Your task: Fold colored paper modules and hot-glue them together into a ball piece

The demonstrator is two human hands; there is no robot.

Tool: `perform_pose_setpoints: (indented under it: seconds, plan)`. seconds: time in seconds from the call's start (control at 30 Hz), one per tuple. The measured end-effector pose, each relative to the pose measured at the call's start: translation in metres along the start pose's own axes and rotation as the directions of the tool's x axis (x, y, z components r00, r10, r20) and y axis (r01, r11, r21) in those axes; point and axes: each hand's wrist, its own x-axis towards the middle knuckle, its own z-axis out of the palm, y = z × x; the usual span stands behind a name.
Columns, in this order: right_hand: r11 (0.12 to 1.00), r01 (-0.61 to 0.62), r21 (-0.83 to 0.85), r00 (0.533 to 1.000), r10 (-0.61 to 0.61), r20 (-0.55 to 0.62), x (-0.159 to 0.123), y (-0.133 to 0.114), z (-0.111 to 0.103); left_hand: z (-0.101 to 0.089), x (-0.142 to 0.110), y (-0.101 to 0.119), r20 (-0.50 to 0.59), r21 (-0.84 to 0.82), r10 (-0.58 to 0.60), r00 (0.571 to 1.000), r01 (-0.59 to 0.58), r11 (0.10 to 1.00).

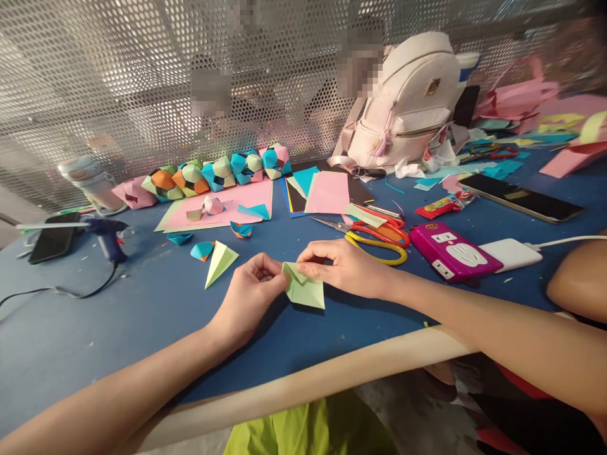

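Between my hands is a light green sheet of folding paper (307, 294), with a flap turned down along its top edge. My left hand (258, 284) pinches its left corner. With thumb and fingers, my right hand (334, 265) grips the folded upper edge. Left of my left hand lies a folded pale green paper piece (220, 262), pointed at its lower end. Just beyond it are small blue and orange folded pieces (203, 250). Past my right hand rest yellow-handled scissors (379, 253) and red-handled scissors (389, 222), partly overlapping.
Several folded paper balls (191, 179) form a row along the perforated metal screen (142, 95). A glue gun (110, 237) with its cord stands at left. A purple power strip (450, 249), a phone (521, 197) and a pale backpack (408, 101) occupy the right side.
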Motion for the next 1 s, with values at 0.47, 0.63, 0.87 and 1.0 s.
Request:
perform_pose_setpoints:
  seconds: [0.47,0.63,0.87,1.0]
  plan:
    - [0.995,-0.088,0.041,0.995,0.09,-0.044,-0.0009,-0.0022,0.0046,0.002,-0.0023,-0.0006,0.001,0.028,-0.012,1.0,0.012,1.0]
    - [0.987,-0.116,0.108,0.993,0.112,0.042,0.0009,-0.0032,-0.0016,-0.0002,0.0005,-0.0026,-0.022,-0.003,-0.011,1.0,0.011,1.0]
    - [0.98,-0.136,0.148,0.99,0.13,0.048,0.0032,0.0004,-0.0008,-0.0005,0.0016,-0.0031,-0.024,0.012,-0.019,1.0,0.019,1.0]
    - [0.982,-0.137,0.132,0.99,0.134,0.036,0.0035,0.0019,-0.0012,-0.0005,0.0014,-0.0033,-0.019,0.019,-0.011,1.0,0.012,1.0]
